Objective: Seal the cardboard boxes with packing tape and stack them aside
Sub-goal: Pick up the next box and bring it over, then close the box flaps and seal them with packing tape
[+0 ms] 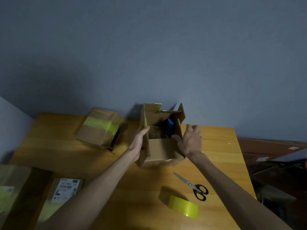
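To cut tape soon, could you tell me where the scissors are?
In the head view, scissors lie on the table, lower right, beside the tape roll.

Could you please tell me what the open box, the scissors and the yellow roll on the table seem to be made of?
The open brown box looks like matt cardboard: dull tan faces, creased flaps. The black-handled scissors have bright blades, likely steel, and glossy handles, probably plastic. The yellow-green roll seems glossy plastic packing tape: its face catches the light.
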